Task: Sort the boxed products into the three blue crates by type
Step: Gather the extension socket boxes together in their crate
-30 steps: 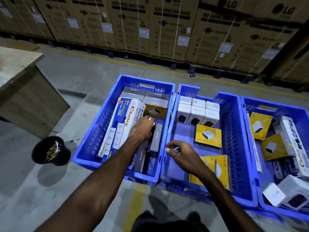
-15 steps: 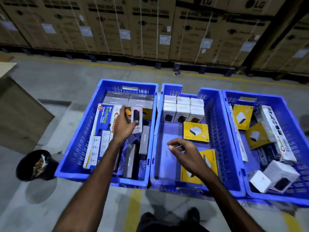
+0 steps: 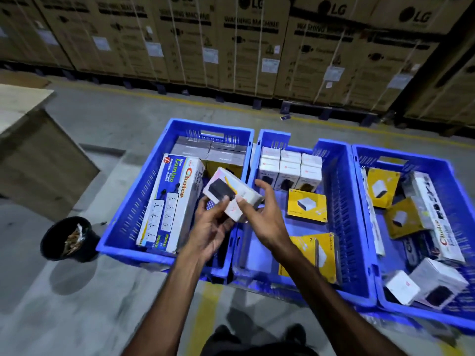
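Three blue crates stand side by side on the floor: the left crate [image 3: 123,214], the middle crate [image 3: 341,201] and the right crate [image 3: 452,181]. Both my hands hold a small white box [image 3: 231,195] with a black device pictured on it, above the wall between the left and middle crates. My left hand [image 3: 213,224] grips it from below and my right hand [image 3: 259,214] touches its right end with thumb and fingers. The left crate holds a long Choice power-strip box [image 3: 172,201] and grey boxes [image 3: 208,152]. White boxes [image 3: 290,168] and yellow boxes [image 3: 307,205] fill the middle crate.
The right crate holds mixed yellow, white and Choice boxes [image 3: 434,214]. A black bin [image 3: 68,238] with scraps sits left of the crates. A wooden table [image 3: 23,140] stands at the far left. Stacked washing-machine cartons [image 3: 257,42] line the back.
My left hand lifted the white box out of the left crate and carried it right. My right hand rose from the middle crate's front and met the box.
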`<state>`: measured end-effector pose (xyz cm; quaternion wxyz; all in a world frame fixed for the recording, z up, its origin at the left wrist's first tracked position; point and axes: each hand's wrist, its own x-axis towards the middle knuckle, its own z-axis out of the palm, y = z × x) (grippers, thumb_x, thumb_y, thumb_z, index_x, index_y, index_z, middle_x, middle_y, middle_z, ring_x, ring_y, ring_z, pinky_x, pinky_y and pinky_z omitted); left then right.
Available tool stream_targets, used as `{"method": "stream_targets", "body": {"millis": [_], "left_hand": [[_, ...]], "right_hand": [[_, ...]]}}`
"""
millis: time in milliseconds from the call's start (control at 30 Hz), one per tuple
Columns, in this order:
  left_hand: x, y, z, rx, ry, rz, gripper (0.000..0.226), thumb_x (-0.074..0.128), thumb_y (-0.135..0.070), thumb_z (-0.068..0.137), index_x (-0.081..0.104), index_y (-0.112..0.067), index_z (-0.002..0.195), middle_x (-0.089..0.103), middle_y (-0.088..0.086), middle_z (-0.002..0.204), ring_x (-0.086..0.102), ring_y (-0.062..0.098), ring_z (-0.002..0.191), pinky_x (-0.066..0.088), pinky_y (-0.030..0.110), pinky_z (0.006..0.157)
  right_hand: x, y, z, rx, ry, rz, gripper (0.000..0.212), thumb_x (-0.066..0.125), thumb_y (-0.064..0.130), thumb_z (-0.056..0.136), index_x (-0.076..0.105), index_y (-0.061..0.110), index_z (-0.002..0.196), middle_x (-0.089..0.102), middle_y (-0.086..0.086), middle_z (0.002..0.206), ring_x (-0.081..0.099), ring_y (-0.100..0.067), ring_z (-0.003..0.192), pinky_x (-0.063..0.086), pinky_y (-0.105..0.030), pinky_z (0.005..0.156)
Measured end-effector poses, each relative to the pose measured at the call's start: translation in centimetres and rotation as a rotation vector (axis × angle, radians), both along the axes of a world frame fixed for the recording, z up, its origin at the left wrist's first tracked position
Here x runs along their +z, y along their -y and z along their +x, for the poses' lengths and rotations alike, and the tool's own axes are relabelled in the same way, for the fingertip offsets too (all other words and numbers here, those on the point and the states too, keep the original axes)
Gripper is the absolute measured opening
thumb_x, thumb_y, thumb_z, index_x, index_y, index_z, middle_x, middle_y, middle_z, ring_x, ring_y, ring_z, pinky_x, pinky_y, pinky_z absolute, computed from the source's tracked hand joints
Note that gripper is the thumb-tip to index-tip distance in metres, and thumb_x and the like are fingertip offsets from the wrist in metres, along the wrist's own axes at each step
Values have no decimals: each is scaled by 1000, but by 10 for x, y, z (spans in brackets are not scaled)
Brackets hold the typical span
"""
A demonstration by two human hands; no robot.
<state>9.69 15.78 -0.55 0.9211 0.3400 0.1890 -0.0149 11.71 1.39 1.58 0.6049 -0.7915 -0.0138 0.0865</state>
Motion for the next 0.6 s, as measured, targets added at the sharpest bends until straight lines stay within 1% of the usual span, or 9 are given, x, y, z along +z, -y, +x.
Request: {"method": "stream_targets", "body": {"millis": [100,200,233,300,367,433,500,533,600], "left_hand": [[-8,2,-4,6,-26,255,62,73,-8,89,45,-19,143,71,18,120,72,27,90,61,39,76],[-23,-15,-8,55,-62,558,61,78,-9,90,47,-24,141,72,14,115,71,29,102,57,46,90],[-25,-23,-11,71,-73,614,54,77,-8,91,51,-24,136,73,11,109,71,27,100,56,44,89],[-31,-39,-18,90,-86,689,42,75,-6,92,59,-20,128,73,9,99,69,25,93,55,34,79],[-37,-54,-25,85,-87,759,31,74,-4,94,64,-16,121,73,8,94,69,23,88,54,22,68],[-43,-68,-32,59,-67,822,25,73,-3,94,67,-18,114,75,4,91,71,18,83,54,22,68],[-45,-80,-36,30,-37,916,22,74,-5,94,70,-20,110,76,5,94,72,12,82,56,30,75],[-45,-86,-36,22,-13,978,22,75,-5,94,71,-22,107,76,4,94,72,9,82,56,30,76],[-42,-96,-38,14,15,1121,25,75,-5,93,72,-28,101,77,-5,89,70,3,79,55,20,72]], "right_hand": [[0,17,8,-150,-11,66,43,71,43,95,50,34,132,65,1,119,69,-18,89,57,-34,70],[-10,45,18,-362,-30,117,41,71,43,96,52,28,129,69,-5,117,71,-24,91,60,-43,69],[-17,54,21,-422,-48,114,42,71,43,96,51,26,129,70,-7,115,70,-24,86,61,-45,69],[-31,67,25,-428,-154,155,43,67,37,100,48,20,134,70,-10,113,68,-20,79,59,-42,64],[-47,77,28,-312,-326,189,47,62,29,104,45,16,146,68,-16,120,70,-24,93,58,-41,72],[-64,81,31,-189,-389,71,49,62,18,104,46,11,150,63,-24,131,64,-28,109,53,-41,79],[-81,81,33,-153,-369,-122,45,61,10,103,54,7,146,63,-18,138,64,-34,117,50,-41,83],[-83,78,32,-166,-354,-185,40,60,7,102,59,7,142,66,-16,132,66,-36,110,49,-39,81],[-79,67,29,-239,-270,-250,28,59,9,100,69,10,126,72,-12,117,68,-30,97,49,-37,77]]}}
